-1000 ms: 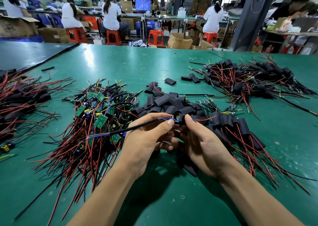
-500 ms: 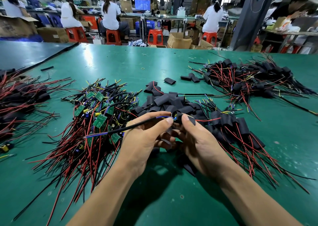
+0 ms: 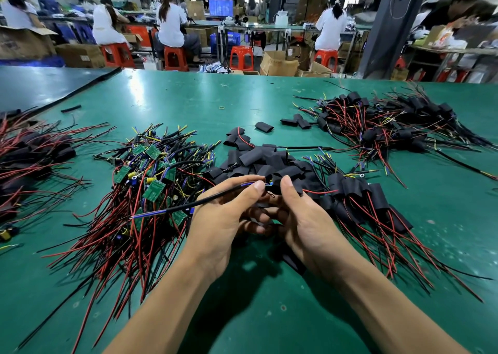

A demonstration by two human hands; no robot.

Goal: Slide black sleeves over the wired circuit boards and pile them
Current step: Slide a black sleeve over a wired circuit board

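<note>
My left hand (image 3: pixel 229 213) pinches the black cable (image 3: pixel 210 201) of a wired circuit board, which runs out to the left with blue wire ends. My right hand (image 3: pixel 304 219) holds a black sleeve (image 3: pixel 272 188) at the board's end, thumb on top; the board itself is hidden inside the sleeve and behind my fingers. A heap of bare green boards with red and black wires (image 3: pixel 151 181) lies to the left. Loose black sleeves (image 3: pixel 258 159) are heaped just beyond my hands. Sleeved boards (image 3: pixel 361 194) lie piled to the right.
A larger pile of sleeved boards (image 3: pixel 390 127) lies at the far right, another (image 3: pixel 29 154) at the left edge. The green table (image 3: pixel 188 97) ends at the back, where people sit on red stools (image 3: pixel 241 57) among cardboard boxes. A dark mat (image 3: pixel 40 84) lies back left.
My right thumb and fingers have worked the black sleeve further along over the board's end, toward my left thumb. The cable has stayed in my left hand at the same place.
</note>
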